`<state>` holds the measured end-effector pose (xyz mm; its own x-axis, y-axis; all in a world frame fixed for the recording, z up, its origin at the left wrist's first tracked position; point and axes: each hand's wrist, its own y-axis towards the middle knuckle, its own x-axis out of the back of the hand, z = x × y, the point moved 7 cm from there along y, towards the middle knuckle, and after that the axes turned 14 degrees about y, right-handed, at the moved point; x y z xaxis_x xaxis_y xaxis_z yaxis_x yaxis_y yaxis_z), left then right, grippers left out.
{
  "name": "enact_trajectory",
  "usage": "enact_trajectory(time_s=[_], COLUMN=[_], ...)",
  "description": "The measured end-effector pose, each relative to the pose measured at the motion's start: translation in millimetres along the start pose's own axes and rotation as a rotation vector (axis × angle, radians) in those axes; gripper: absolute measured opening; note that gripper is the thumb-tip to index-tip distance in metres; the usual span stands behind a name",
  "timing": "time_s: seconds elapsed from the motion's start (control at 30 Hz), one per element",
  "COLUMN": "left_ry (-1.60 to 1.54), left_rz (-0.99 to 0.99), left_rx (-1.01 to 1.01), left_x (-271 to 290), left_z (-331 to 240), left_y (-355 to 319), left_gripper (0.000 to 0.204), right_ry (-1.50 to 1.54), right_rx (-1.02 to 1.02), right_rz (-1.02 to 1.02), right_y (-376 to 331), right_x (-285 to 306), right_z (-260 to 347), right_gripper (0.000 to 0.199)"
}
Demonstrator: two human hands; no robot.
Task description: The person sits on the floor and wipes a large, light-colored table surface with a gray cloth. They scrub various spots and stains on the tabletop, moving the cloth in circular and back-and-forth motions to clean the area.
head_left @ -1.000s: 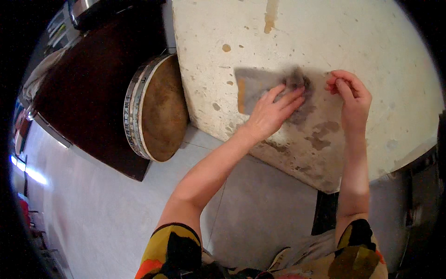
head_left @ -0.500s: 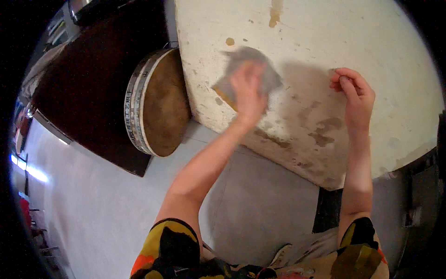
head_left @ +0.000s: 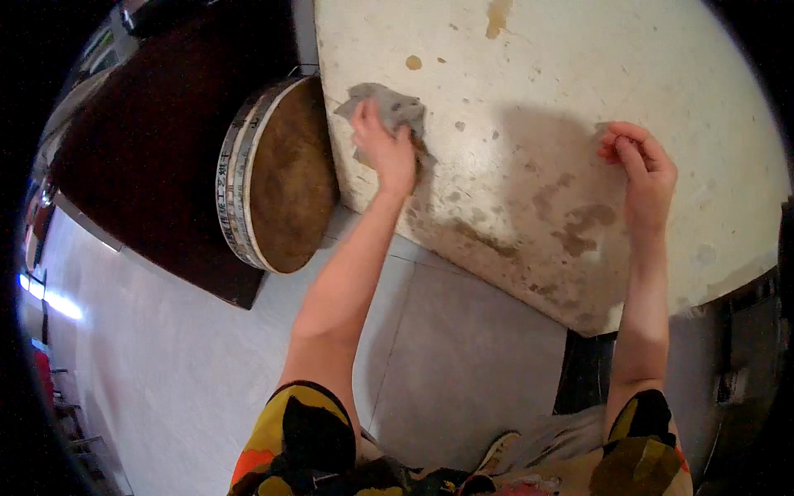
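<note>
I see two bright, spotty sleeves (head_left: 310, 430) nearest. The right arm (head_left: 647, 306) goes straight up over the white table's (head_left: 703, 182) edge, just right of its near corner. The right hand (head_left: 643, 157) is curled up over the table, thumb on bent fingers. The left arm (head_left: 343, 277) leans in by the left corner. Its hand, the left hand (head_left: 387, 149), is palm down on a grey cloth (head_left: 395, 106), fingers a bit bent; I can't tell if it grips. The cloth lies by the left edge. Farther off, I see a brown spot (head_left: 413, 62).
</note>
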<state>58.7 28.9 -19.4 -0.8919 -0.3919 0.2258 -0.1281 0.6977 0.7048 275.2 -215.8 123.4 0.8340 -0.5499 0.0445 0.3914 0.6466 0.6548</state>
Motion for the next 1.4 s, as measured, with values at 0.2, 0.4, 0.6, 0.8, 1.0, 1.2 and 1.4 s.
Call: enact_trajectory(time_s=[0.2,0.4,0.6,0.8,1.0,1.2,1.4], left_ry=[-0.090,-0.084,-0.055,-0.080,-0.176,-0.293,-0.488], left_rz=[0.314,0.100,0.114,0.106,0.021,0.039,0.139], left_rx=[-0.507,-0.207,0.328,0.167,-0.151,0.518,0.704], left_x=[-16,0,-25,-26,5,-23,-29], left_z=[-96,-49,63,23,-31,124,98], left_y=[-62,-1,-57,-25,23,-15,-2], left_gripper=[0.076,0.069,0.062,0.066,0.069,0.066,0.062], right_ry=[-0.035,-0.098,-0.058,-0.025,-0.068,-0.052,-0.053], right_rx=[-0.092,-0.150,-0.176,-0.178,-0.206,-0.196,-0.213], right_rz=[0.084,0.080,0.121,0.156,0.094,0.138,0.121], right_y=[-5,-10,-9,-7,-11,-9,-10], right_x=[-14,-10,-9,-25,-22,-26,-24], right_z=[-21,-29,-35,-38,-46,-42,-42], right_gripper=[0.017,0.018,0.017,0.018,0.018,0.018,0.018])
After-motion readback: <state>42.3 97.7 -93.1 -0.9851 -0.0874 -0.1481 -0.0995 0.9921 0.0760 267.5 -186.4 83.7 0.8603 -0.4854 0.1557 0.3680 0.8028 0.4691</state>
